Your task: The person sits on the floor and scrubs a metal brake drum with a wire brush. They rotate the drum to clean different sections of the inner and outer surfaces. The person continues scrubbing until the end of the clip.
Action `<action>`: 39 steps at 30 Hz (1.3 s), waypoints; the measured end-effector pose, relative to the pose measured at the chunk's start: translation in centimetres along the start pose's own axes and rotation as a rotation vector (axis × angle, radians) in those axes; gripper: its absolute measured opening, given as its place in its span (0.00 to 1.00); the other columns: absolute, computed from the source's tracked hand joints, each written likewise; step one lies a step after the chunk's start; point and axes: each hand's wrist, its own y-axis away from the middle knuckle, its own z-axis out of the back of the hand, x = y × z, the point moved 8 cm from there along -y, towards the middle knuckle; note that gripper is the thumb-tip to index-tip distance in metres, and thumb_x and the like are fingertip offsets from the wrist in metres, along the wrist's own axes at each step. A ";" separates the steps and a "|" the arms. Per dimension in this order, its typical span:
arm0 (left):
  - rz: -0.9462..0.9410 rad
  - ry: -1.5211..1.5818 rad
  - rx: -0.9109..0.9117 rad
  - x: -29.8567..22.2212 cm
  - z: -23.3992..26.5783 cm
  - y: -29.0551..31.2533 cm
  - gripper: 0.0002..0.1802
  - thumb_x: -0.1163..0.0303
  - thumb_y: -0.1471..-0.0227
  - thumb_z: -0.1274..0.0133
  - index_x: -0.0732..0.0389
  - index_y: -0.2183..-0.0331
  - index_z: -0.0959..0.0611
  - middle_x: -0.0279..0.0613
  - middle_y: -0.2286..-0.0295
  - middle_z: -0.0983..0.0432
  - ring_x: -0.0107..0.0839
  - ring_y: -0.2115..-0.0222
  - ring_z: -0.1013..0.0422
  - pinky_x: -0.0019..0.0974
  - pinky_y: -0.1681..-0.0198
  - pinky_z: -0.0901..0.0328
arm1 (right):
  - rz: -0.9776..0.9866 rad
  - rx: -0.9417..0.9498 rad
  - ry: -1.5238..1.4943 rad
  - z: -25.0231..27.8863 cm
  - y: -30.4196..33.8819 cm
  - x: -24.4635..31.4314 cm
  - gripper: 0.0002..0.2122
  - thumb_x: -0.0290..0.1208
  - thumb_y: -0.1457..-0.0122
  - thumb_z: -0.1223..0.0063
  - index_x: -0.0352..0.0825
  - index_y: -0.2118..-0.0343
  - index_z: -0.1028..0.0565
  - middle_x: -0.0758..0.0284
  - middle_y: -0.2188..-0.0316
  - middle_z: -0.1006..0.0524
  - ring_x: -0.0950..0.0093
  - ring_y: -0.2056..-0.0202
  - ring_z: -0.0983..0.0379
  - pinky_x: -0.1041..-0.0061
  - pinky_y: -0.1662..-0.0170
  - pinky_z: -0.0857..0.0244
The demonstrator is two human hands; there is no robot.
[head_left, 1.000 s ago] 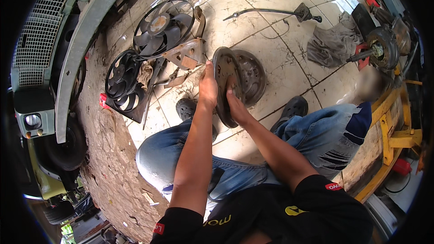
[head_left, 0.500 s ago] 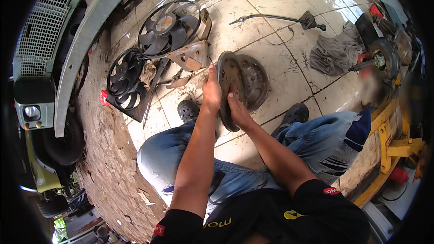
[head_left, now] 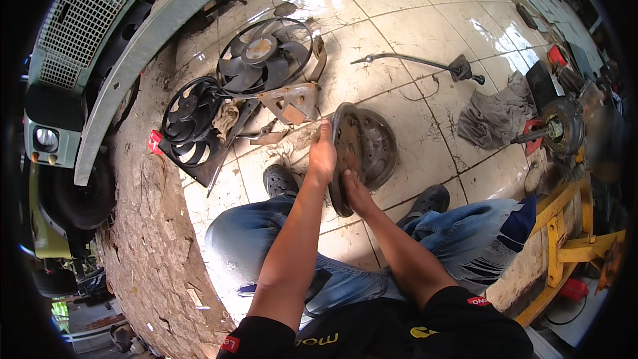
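Note:
Between my knees I hold a round, dirt-caked metal disc [head_left: 346, 143] tilted up on its edge. My left hand [head_left: 323, 156] presses against its left side, the fingers pointing away from me. On the right side, my right hand [head_left: 357, 193] grips the lower rim, its thumb on the face turned toward the right; some of its fingers are hidden. Just behind and to the right, a second dark round metal part [head_left: 382, 149] with holes lies on the tiles, partly covered by the held disc. I cannot tell whether the two touch.
Two black radiator fans [head_left: 266, 60] and a rusty bracket [head_left: 292, 101] lie at the far left. A gear lever [head_left: 425, 64] rests farther off. Rightward are a grey rag [head_left: 495, 116], a hub with a shaft [head_left: 561, 126] and a yellow stand [head_left: 558, 246]. A vehicle bumper [head_left: 133, 53] stands left.
The whole view has shifted, so the floor and parts sit lower in the picture. Both hands keep their hold on the disc, which stays tilted much as before.

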 end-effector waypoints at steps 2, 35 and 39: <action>-0.002 0.025 0.014 -0.1 0.7 -0.1 0.48 0.35 0.43 0.60 0.76 0.46 0.30 0.61 0.48 0.32 0.44 0.47 0.35 0.39 0.42 0.43 | 0.004 0.062 -0.187 -0.4 0.8 3.7 0.34 0.53 0.32 0.70 0.24 0.36 0.47 0.48 0.36 0.45 0.59 0.34 0.52 0.72 0.34 0.59; -0.106 -0.007 0.051 -2.6 0.6 1.8 0.36 0.44 0.38 0.64 0.69 0.52 0.23 0.63 0.55 0.26 0.53 0.49 0.31 0.42 0.45 0.40 | -0.166 0.170 -0.500 -0.5 1.0 0.4 0.30 0.53 0.31 0.71 0.32 0.37 0.43 0.62 0.42 0.36 0.70 0.43 0.39 0.71 0.41 0.47; -0.106 -0.029 0.069 -2.7 1.1 1.7 0.32 0.47 0.37 0.65 0.64 0.51 0.22 0.61 0.54 0.26 0.54 0.49 0.33 0.43 0.45 0.39 | -0.136 0.262 -0.322 -0.6 1.3 0.1 0.36 0.58 0.33 0.73 0.30 0.33 0.54 0.59 0.33 0.50 0.66 0.33 0.55 0.69 0.33 0.59</action>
